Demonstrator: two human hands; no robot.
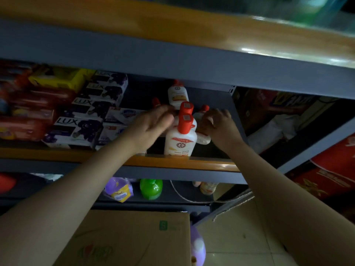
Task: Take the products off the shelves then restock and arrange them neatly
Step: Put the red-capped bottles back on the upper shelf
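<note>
Several white bottles with red caps stand on the middle shelf (pixel 207 165). The front bottle (pixel 180 141) is upright at the shelf's orange front edge, with more in a row behind it and one (pixel 177 94) far back. My left hand (pixel 153 122) reaches in just left of the row, fingers loosely bent and blurred, beside the second bottle's cap (pixel 186 108). On the right of the row, my right hand (pixel 217 123) curls its fingers round a white bottle (pixel 203 139) that is partly hidden.
Purple-and-white Lux soap boxes (pixel 75 129) and red and yellow packs (pixel 55 78) fill the shelf's left side. A green bottle (pixel 151 189) and a purple pack (pixel 119 190) sit on the lower shelf. A cardboard box (pixel 134 239) stands on the floor below. Red cartons (pixel 330 175) are at the right.
</note>
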